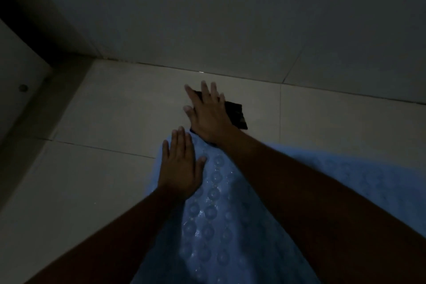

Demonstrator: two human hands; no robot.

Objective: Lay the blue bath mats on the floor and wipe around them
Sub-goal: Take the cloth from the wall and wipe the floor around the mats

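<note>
- Looking down from the head view, the blue mat (219, 214) lies flat on the floor (103, 104). Its far end is near the wall (230, 18). Round bumps show on its top.
- The left hand (181, 163) lies flat on the mat's far left corner, with fingers straight and close together. I think it pins the mat so it does not slide.
- The right hand (208, 117) reaches past the mat's end and presses a dark cloth (237, 115) onto the tile, fingers straight and spread. The cloth sits just beside the mat, so this looks like the wiping part.
- Both arms stretch forward, and the right arm crosses over the mat. The hands are near each other but do not touch.
- The blue on the right looks soft and blurry. I cannot tell if it is a second mat.
</note>
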